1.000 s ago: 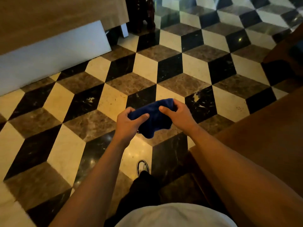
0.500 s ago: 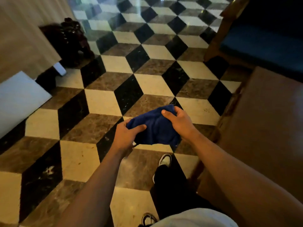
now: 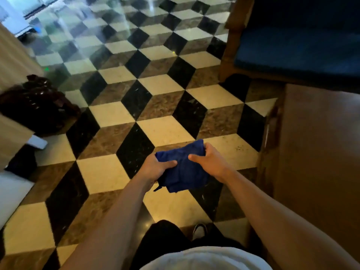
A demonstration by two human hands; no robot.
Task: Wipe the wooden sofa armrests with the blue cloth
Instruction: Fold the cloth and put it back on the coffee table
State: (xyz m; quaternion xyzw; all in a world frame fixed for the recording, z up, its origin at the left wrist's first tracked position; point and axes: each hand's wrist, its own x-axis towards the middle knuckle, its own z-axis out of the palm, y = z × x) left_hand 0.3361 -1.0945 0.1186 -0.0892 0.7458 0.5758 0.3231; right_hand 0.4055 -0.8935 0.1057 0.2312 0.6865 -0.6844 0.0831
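So both hands are on the cloth [image 3: 184,168], low in the middle of the frame, held up in the air over the floor [image 3: 159,125]. The left hand [image 3: 155,168] is closed around the cloth's left edge with the thumb pressed over the top, and the right hand [image 3: 211,162] grips the right edge, thumb lying across the fabric and fingers curled behind it. The cloth is dark blue and bunched up, with a folded bit sagging down between the two wrists. Floor is that cube-illusion tile in black, cream and brown marble, pretty shiny. Upper right of the frame has the sofa [image 3: 292,51], wood frame with a blue seat cushion, well apart from the cloth. Right edge has a big brown wooden surface [image 3: 319,152], can't tell what exactly it is. Left side, a dark glossy carved thing [image 3: 37,106] sits on the floor by a light wood panel [image 3: 11,61]. Bottom of the frame shows a white shirt [image 3: 204,260], dark trousers [image 3: 165,242] and one shoe [image 3: 199,229].
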